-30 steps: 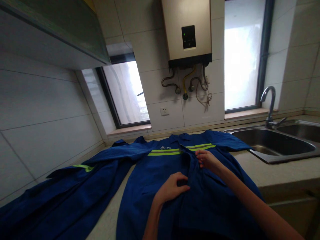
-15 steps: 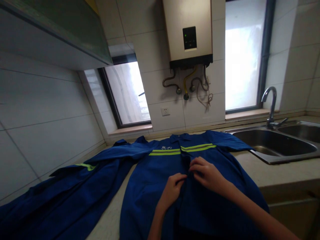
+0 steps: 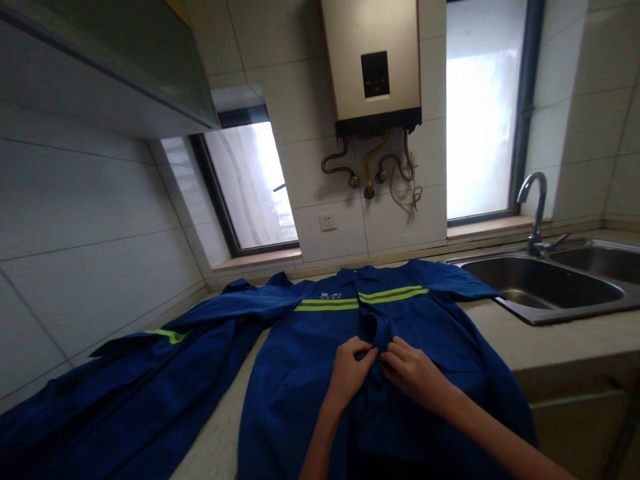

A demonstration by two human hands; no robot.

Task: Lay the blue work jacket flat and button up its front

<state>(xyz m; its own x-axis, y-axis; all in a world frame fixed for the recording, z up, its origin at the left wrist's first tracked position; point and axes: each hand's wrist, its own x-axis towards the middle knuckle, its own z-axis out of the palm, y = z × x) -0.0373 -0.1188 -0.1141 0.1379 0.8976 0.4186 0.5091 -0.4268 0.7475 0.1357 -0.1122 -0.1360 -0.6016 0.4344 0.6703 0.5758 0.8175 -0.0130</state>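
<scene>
A blue work jacket [image 3: 295, 373] with yellow-green reflective stripes across the chest lies spread on the counter, collar toward the wall. At its front opening, below the stripes, my left hand [image 3: 351, 367] pinches one edge of the cloth. My right hand [image 3: 413, 373] sits close beside it, fingers closed on the other side of the front placket. Between the hands the cloth is lifted and gapes a little. Any button or fastener under the fingertips is too small to make out.
Another blue garment [image 3: 135, 393] with a reflective band lies along the left of the counter [image 3: 530, 340]. A steel sink [image 3: 555, 283] with a tap [image 3: 535, 207] is at the right, near the jacket's sleeve. A water heater [image 3: 375, 60] hangs on the wall; a cabinet [image 3: 110, 60] overhangs the left.
My right hand has moved down the placket, and my left hand has shifted slightly up beside it. The front edge now stands up and gapes more between the stripes and my fingers.
</scene>
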